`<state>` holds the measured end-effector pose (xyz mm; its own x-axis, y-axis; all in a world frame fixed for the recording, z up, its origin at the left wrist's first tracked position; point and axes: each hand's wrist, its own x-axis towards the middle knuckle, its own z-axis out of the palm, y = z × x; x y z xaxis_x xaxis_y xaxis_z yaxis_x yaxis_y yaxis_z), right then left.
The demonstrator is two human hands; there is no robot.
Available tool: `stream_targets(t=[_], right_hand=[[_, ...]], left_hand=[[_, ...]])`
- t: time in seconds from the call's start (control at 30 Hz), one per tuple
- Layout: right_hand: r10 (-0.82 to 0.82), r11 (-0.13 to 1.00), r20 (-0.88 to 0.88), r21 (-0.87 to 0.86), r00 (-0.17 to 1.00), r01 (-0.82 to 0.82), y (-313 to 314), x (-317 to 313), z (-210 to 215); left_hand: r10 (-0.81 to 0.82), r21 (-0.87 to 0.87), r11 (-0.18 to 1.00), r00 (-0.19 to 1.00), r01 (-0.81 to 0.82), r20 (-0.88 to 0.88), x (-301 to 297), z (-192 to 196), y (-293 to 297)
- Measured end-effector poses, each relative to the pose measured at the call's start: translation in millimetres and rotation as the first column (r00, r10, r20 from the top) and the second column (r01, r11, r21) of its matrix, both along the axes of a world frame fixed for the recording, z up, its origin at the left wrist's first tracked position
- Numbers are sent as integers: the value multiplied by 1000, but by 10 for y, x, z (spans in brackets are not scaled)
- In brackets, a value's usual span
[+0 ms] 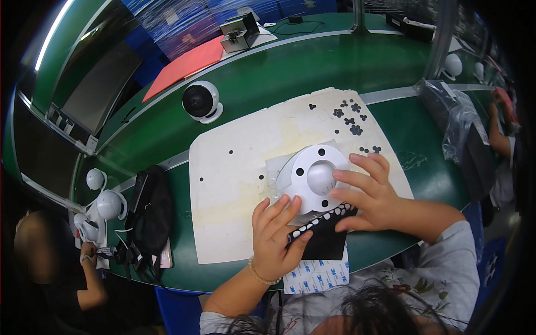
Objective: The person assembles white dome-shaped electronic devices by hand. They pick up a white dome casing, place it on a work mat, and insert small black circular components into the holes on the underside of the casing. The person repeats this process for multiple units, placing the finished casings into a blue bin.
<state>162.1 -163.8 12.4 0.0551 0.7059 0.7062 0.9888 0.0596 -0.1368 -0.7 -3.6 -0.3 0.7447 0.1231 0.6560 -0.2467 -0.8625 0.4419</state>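
Observation:
A white round device base (306,195), with a hollow in its middle and black round pads on its rim, sits on clear wrapping before me. My left hand (276,237) lies with its fingers stretched, fingertips at the base's lower left rim and thumb over a black sheet of die-cut pads (325,237). At the right rim, my right hand (368,192) has spread fingers, two fingertips at the base; whatever lies under them is hidden. Below the black sheet, a white backing sheet with blue print (316,277) reaches the table edge.
Under the work lies a worn white board (234,223) with scattered black dots and pad clusters (355,129). Beyond it stands a white camera with a black front (202,101). At left are more white cameras (111,205), a black bag (151,223) and a co-worker's hand (87,251).

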Motion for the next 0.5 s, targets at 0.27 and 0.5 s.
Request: stream_targets(t=[0.27,0.5], right_hand=[[121,992,-120,33,985,-118,-8,-85,-114],[207,963,47,166,977,-212,-38,-40,-128]], left_hand=[[-18,-143,990,1000,17,-6,-25,-30,-33],[5,-159,987,1000,-7,-12,-23,-42,-36]])
